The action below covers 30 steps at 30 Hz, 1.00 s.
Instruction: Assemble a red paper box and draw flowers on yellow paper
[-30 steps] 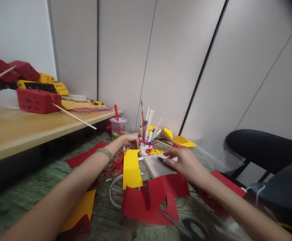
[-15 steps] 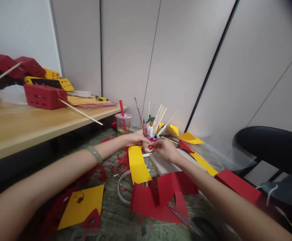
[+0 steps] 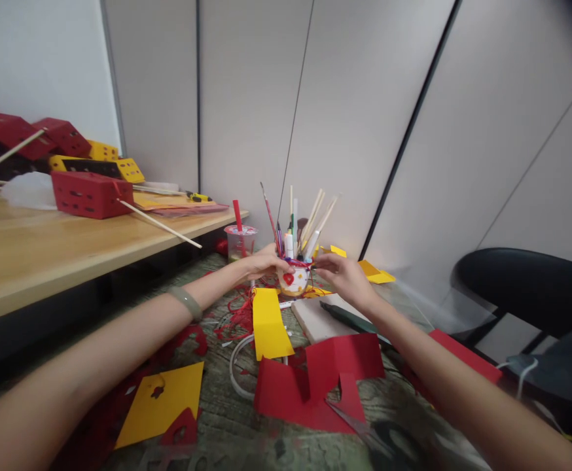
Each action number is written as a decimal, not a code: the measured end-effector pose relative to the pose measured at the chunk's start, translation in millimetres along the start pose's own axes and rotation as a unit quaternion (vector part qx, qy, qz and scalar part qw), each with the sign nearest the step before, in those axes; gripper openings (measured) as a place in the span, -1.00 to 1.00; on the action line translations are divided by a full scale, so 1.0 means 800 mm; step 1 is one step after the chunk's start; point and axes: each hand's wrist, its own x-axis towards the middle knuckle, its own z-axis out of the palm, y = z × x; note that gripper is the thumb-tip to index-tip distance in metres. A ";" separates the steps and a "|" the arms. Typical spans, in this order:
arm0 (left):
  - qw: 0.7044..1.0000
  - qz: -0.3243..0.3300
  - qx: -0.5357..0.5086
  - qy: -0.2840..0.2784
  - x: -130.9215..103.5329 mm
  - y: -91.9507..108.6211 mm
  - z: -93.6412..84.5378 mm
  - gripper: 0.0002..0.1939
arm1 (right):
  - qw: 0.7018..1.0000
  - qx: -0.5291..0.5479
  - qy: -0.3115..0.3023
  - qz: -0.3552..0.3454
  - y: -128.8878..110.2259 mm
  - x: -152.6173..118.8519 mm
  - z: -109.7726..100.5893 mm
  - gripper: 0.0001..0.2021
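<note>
Left hand: reaches in from the lower left, arm nearly straight, bracelet [image 3: 186, 303] below the wrist; the hand [image 3: 265, 261] grips the pen cup's left side, thumb on its front near the rim, the other fingers mostly hidden.
Right hand: comes from the lower right, palm turned down; the hand [image 3: 345, 278] has its fingers bent and close together at the cup's right rim – whether they pinch anything, I cannot tell.
Pen cup: [image 3: 293, 281] upright on the green table [image 3: 217, 399], between the hands; white, with red and yellow marks.
In the pen cup: a thin paintbrush [image 3: 268, 208], markers [image 3: 288, 245] and pale sticks [image 3: 311, 219], fanning outward.
Drink cup: [image 3: 241, 243] clear, with a red straw [image 3: 237, 214], behind the left hand.
White board: [image 3: 310, 318] near the pen cup – a dark cutter [image 3: 347, 316] lies across it.
Nearest paper: yellow strip [image 3: 270, 327], then red sheet [image 3: 290, 396] with scissors [image 3: 352, 418].
</note>
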 end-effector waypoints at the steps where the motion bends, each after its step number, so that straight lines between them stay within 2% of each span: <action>1: 1.000 0.004 -0.009 -0.013 -0.001 0.006 0.000 -0.73 | 1.000 0.004 0.011 -0.011 -0.005 0.001 -0.004 -0.78; 4: 0.998 0.011 -0.028 -0.050 -0.007 0.021 0.003 -0.73 | 0.999 0.001 0.030 -0.040 -0.021 0.004 -0.016 -0.79; 8: 0.996 0.013 -0.041 -0.075 -0.015 0.033 0.013 -0.76 | 0.998 -0.021 -0.003 -0.061 -0.040 0.002 -0.031 -0.85; 12: 0.995 0.015 -0.052 -0.086 -0.019 0.037 0.022 -0.76 | 0.998 -0.027 -0.038 -0.050 -0.049 -0.001 -0.041 -0.86; 15: 0.994 0.019 -0.059 -0.090 -0.020 0.038 0.028 -0.76 | 0.998 -0.034 -0.042 -0.030 -0.050 -0.002 -0.045 -0.86; 19: 0.995 0.030 -0.058 -0.081 -0.020 0.038 0.038 -0.78 | 0.998 -0.050 -0.024 0.008 -0.049 -0.004 -0.044 -0.85; 26: 0.997 0.039 -0.042 -0.051 -0.021 0.038 0.053 -0.82 | 0.993 -0.048 0.046 0.094 -0.043 -0.004 -0.029 -0.81; 30: 0.998 0.042 -0.021 -0.031 -0.017 0.034 0.051 -0.78 | 0.993 -0.015 0.060 0.103 -0.041 -0.004 -0.026 -0.80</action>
